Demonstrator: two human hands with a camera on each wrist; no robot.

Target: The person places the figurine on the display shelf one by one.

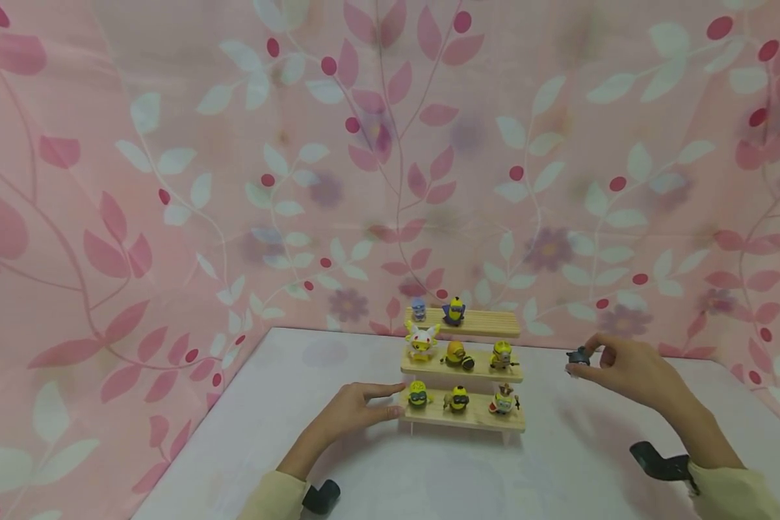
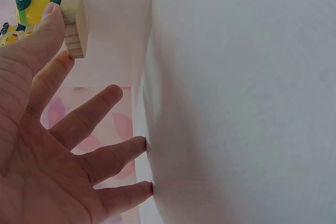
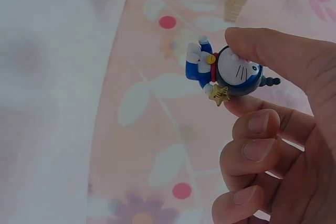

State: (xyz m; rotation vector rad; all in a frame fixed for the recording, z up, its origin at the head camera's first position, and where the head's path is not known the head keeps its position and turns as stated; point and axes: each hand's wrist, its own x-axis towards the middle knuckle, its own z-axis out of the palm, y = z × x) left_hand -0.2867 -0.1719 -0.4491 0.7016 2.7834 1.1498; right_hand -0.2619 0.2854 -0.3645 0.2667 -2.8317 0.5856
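Note:
My right hand [image 1: 630,368] pinches a small blue-and-white cat figurine [image 3: 223,72] between thumb and index finger, out to the right of a tiered wooden display stand [image 1: 464,417]. The figurine has whiskers, a red collar and a gold star, and lies sideways in the right wrist view. At the stand's left end, my left hand [image 1: 354,412] touches the bottom board with thumb and index finger. Its other fingers [image 2: 86,119] are spread out straight. Closest to that thumb is a yellow figurine with green goggles [image 1: 418,394].
The bottom tier also bears a black-and-yellow figurine [image 1: 457,399] and a horned one [image 1: 504,400]. Three figurines stand on the middle board [image 1: 458,368]. A purple-caped one [image 1: 454,311] and a bluish one [image 1: 419,310] occupy the left of the top board [image 1: 494,323]. Floral cloth [image 1: 390,180] hangs behind the white table [image 1: 253,383].

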